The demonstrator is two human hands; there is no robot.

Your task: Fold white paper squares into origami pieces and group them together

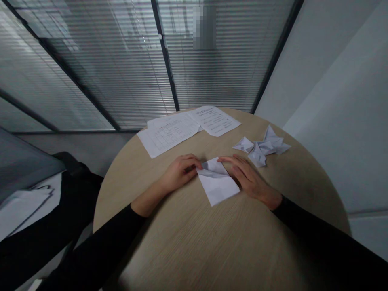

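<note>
Left hand (181, 173) and right hand (249, 178), grips open, pin a folded paper sheet (217, 184) steady on the tabletop (188, 246); folded paper shapes (262, 146) sit right.

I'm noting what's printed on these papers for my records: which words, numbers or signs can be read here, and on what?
Sheet with a ruled table: printed lines, too small to read.
Second printed sheet: lines of print, too small to read.
White paper off the table at left: a dark curved mark, too blurred to read.
Folded paper: no print visible.
No word, brand or number is readable anywhere.
</note>
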